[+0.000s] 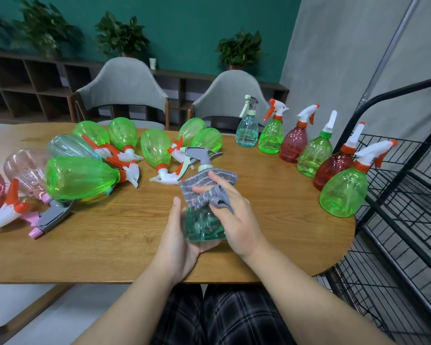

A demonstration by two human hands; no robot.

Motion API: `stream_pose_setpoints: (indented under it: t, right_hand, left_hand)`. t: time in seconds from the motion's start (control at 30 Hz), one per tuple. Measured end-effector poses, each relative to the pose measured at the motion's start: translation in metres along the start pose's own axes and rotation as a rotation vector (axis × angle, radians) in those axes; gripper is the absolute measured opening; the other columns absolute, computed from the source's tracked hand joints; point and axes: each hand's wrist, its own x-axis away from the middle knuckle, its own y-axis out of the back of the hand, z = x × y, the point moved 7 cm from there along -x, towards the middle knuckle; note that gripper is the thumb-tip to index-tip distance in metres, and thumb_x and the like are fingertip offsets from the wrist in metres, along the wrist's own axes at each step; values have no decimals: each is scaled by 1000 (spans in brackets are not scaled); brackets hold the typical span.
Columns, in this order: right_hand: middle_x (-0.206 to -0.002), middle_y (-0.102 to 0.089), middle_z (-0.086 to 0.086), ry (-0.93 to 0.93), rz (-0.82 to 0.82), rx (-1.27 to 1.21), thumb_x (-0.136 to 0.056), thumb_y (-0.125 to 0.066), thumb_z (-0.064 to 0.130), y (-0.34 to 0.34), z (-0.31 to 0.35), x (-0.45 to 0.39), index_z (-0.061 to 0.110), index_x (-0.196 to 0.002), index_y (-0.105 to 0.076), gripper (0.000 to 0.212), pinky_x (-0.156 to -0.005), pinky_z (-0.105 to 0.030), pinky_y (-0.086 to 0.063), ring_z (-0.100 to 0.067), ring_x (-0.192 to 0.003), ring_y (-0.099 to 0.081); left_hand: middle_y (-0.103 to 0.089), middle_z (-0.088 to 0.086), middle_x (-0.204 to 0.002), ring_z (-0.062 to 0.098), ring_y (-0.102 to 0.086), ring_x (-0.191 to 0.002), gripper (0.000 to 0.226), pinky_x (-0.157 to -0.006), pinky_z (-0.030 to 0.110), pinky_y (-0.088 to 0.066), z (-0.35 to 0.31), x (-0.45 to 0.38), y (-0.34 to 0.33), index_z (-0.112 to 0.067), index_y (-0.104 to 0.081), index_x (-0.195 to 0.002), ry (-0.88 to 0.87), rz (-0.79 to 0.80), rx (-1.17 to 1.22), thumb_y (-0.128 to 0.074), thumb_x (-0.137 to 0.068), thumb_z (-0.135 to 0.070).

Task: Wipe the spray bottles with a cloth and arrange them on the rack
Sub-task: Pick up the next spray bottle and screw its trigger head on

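Both hands meet over the desk [135, 245]: my left hand [178, 241] cups the upright teal plastic spray bottle [204, 224], my right hand [230, 215] presses the grey cloth [204, 186] against it; the black wire rack [396, 207] stands rightward.

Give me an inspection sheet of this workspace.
Surface: wooden table.
Job's things: teal bottle in hand, grey cloth over its shoulder; six upright bottles in a row on the right; black wire rack beside the table.
Clutter: lying bottles, green, pink and clear, heaped on the left.
Grippers: left hand grips the bottle; right hand presses the cloth on it.
Cables: nothing seen.
Surroundings: two grey chairs, shelving, potted plants.
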Motion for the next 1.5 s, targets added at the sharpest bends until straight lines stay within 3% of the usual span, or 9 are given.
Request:
stream_pose_setpoints:
  t: [0.17, 0.43, 0.53, 0.63, 0.87, 1.0, 1.17, 1.33, 1.5]
  right_hand:
    - [-135, -57, -4, 112, 15, -2, -78, -44, 31, 0, 1, 13, 28, -102, -71, 36, -118, -29, -14, -7, -130, -46]
    - [-76, -73, -5, 13, 31, -338, -73, -46, 26, 5, 7, 20, 7, -79, -72, 33, -96, -20, -42, -14, -86, -66]
    - [-53, -62, -13, -301, -229, -824, -83, -44, 21, 24, -1, 13, 0, -64, -57, 31, -73, -33, -50, -22, -53, -62]
    - [-77, -66, -15, -540, -573, -1184, -100, -39, 31, 42, -24, 13, 7, -90, -62, 36, -71, -41, -50, -27, -71, -66]
    - [-107, -69, -6, -361, -223, -460, -101, -43, 27, 19, -2, -11, 17, -104, -63, 22, -86, -27, -51, -14, -96, -65]
    - [-149, -38, 14, -138, -32, 37, -97, -44, 22, -2, -4, -11, 29, -144, -40, 47, -119, -39, -22, -8, -142, -27]
    - [-127, -32, 45, -71, 4, 53, -89, -44, 15, -2, -7, -5, 42, -128, -46, 48, -118, -26, -15, 13, -138, -16]
    - [-147, -40, 8, -37, 46, -36, -78, -47, 18, -8, -5, 8, 43, -115, -58, 46, -113, -22, -22, 6, -140, -22]
    - [-133, -46, 21, 79, 70, -17, -74, -47, 34, -8, 1, 18, 30, -104, -70, 39, -115, -27, -19, 2, -134, -38]
  left_hand:
    - [-67, 12, -125, 28, -65, -115, 71, -94, 52, -51, 0, -1, -1, -22, -55, -131, -2, 27, 38, -15, -93, -66]
    - [-66, 22, -123, 32, -66, -111, 77, -83, 41, -59, -1, 2, -2, -7, -59, -127, -12, 0, 48, -39, -82, -66]
    - [-66, 23, -118, 35, -65, -102, 55, -77, 43, -59, -2, 2, 1, -9, -71, -110, -31, -47, 35, -55, -80, -52]
    - [-70, 18, -109, 27, -69, -88, 52, -61, 33, -60, -4, 4, 1, -11, -64, -116, -11, -49, 93, -56, -79, -47]
    - [-67, 20, -120, 29, -70, -99, 66, -73, 41, -61, -2, 1, -2, -8, -50, -136, -6, -1, 72, -50, -83, -48]
    - [-66, 16, -125, 25, -68, -103, 61, -75, 42, -60, 0, -2, 3, -13, -53, -134, -12, -37, 57, -51, -84, -48]
    - [-66, 14, -125, 24, -67, -105, 59, -78, 44, -59, 1, -2, 4, -14, -55, -133, -8, -32, 60, -45, -87, -49]
    - [-66, 13, -127, 28, -63, -117, 56, -88, 46, -56, 0, -1, 2, -17, -54, -135, -13, -17, 91, -26, -100, -51]
    - [-65, 15, -128, 27, -64, -115, 64, -82, 40, -60, -4, -1, 0, -15, -53, -135, -12, -17, 98, -30, -94, -58]
